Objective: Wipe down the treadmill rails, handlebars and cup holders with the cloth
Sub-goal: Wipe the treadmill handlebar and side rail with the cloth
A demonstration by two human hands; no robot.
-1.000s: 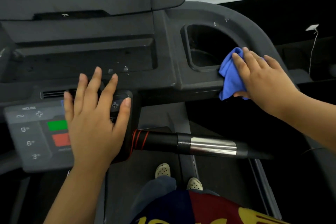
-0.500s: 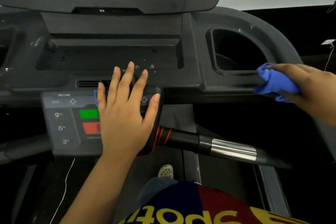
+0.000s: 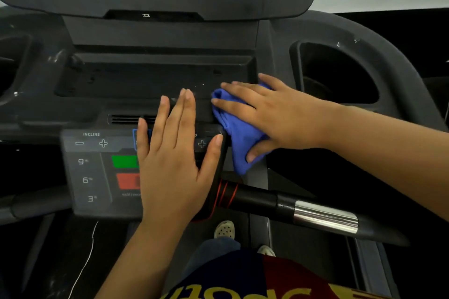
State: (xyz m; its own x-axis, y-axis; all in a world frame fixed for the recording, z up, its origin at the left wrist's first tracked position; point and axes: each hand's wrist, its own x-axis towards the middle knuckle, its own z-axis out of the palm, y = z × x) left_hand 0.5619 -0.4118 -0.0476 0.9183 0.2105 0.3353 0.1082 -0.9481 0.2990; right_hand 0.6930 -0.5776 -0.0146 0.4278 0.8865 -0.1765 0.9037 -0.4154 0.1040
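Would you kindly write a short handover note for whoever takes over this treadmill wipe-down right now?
Left hand: flat on the control panel, holding nothing.
Right hand: presses the blue cloth on the console ledge beside the panel, thumb hooked under it.
Done: front rim of the right cup holder, wiped a second ago.
Left: specks on that holder's back rim, left cup holder, handlebar, side rails.

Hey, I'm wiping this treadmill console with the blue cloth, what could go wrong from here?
1. Your left hand lies flat on the control panel, partly over the green button; leaning on it might press a key while you stand on the treadmill.
2. Your right hand presses the blue cloth right by a plus key; a wider swipe could hit it.
3. Easy to miss: white specks on the right cup holder rim.
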